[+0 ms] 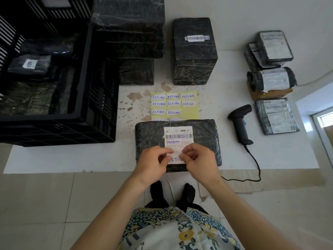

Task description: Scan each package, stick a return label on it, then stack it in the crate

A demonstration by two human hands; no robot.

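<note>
1. Head view: a black crate (75, 112) fills the upper left of the frame, tall wrapped boxes (194, 51) stand at top centre, a scanner (240, 123) and small parcels (276, 115) lie at right.
2. The yellow label sheet (191, 112) lies just behind the package (151, 134), its near edge hidden.
3. The package lies flat at the worktop's (72, 159) near edge, centre frame, long axis left to right.
4. The left hand (153, 164) and right hand (199, 159) pinch a RETURN label (175, 159) on it.

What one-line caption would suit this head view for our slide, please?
Both hands pinch a return label onto a black-wrapped package, scanner lying alongside.
</note>
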